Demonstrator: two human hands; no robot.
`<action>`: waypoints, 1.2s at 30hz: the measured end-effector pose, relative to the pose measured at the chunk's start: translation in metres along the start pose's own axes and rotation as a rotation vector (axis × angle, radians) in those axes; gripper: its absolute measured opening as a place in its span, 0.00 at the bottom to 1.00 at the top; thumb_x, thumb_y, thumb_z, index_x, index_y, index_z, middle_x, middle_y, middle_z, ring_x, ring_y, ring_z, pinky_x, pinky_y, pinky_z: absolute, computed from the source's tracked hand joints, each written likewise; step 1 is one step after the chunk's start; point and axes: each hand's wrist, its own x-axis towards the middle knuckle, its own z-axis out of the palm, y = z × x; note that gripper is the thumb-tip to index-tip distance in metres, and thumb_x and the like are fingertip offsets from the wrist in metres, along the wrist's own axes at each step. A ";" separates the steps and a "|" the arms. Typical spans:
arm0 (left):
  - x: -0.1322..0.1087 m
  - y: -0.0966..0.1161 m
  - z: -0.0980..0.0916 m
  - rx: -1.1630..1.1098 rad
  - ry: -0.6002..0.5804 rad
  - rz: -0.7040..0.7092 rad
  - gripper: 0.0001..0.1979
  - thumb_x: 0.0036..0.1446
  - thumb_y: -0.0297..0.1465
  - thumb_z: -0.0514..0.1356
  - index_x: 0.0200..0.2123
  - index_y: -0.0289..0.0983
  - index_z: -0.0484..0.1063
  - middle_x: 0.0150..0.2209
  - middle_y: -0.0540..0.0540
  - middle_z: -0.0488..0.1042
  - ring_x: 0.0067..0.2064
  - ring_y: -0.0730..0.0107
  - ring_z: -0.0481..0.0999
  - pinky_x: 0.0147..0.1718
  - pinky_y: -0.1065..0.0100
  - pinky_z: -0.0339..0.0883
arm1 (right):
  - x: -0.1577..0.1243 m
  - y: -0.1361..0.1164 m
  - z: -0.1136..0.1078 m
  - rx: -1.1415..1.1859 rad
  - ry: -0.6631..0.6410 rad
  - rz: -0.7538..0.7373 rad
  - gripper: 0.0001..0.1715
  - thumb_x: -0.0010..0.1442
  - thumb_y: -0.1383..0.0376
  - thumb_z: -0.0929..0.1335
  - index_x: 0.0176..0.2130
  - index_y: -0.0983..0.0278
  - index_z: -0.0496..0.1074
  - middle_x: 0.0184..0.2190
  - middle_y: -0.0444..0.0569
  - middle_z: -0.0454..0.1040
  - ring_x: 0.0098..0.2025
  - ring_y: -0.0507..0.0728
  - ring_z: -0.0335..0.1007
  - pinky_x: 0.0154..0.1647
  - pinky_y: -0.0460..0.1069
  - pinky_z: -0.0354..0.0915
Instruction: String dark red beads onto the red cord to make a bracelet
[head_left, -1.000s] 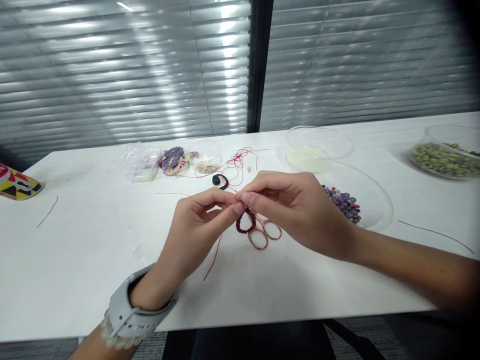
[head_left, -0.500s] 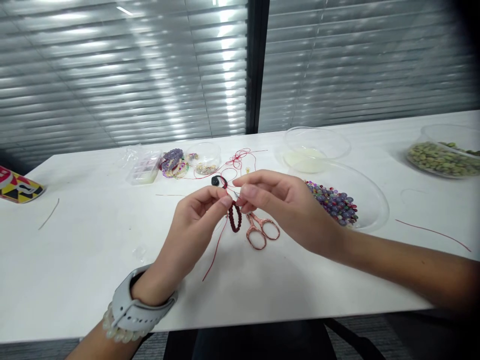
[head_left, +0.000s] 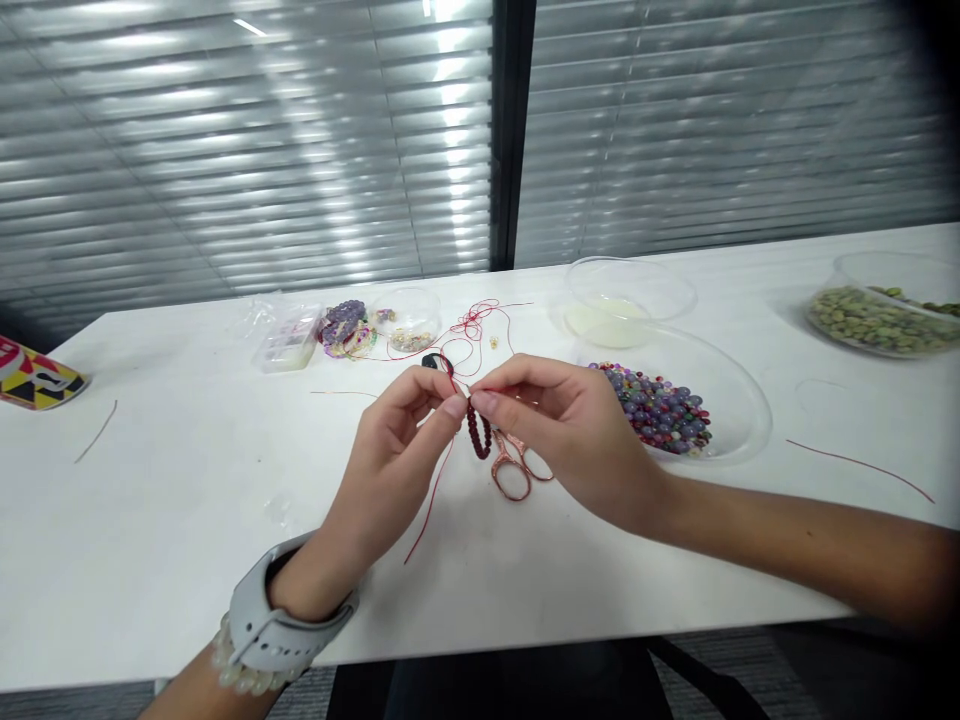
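Dark red, the small beaded loop (head_left: 480, 440) hangs just beneath two pinching hands, over the white surface (head_left: 187, 480). The left hand (head_left: 409, 440) and right hand (head_left: 574, 430) each press thumb to finger at its top; from here I can't make out what fine strand they grip. Rose-gold scissors (head_left: 511, 482) lie at the loop's four o'clock, loose beads (head_left: 667, 405) at three, tangled red cord (head_left: 474, 320) at twelve. Should either pinch slacken, I'd fear beads slipping; the red tail (head_left: 430, 508) at seven could snag under the left wrist.
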 end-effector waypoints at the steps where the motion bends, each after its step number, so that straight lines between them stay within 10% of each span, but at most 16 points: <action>1: 0.000 0.000 0.001 0.006 0.004 0.011 0.05 0.59 0.32 0.57 0.30 0.39 0.66 0.30 0.50 0.67 0.34 0.70 0.67 0.37 0.67 0.64 | 0.000 0.000 0.000 0.012 0.008 0.010 0.05 0.54 0.65 0.71 0.32 0.65 0.74 0.25 0.42 0.72 0.24 0.46 0.65 0.21 0.41 0.62; 16: 0.001 -0.001 0.003 -0.014 0.024 -0.045 0.05 0.57 0.32 0.60 0.30 0.38 0.69 0.29 0.52 0.68 0.33 0.73 0.68 0.35 0.71 0.64 | 0.003 0.001 -0.002 -0.343 0.089 -0.263 0.06 0.52 0.74 0.68 0.30 0.65 0.75 0.26 0.44 0.76 0.30 0.50 0.71 0.33 0.46 0.69; 36: 0.001 0.000 0.001 -0.197 -0.026 -0.214 0.04 0.54 0.26 0.63 0.34 0.40 0.74 0.26 0.56 0.66 0.28 0.83 0.64 0.28 0.82 0.62 | 0.010 -0.002 -0.004 -0.005 0.268 -0.046 0.03 0.48 0.70 0.73 0.27 0.62 0.77 0.23 0.42 0.76 0.27 0.48 0.71 0.26 0.42 0.67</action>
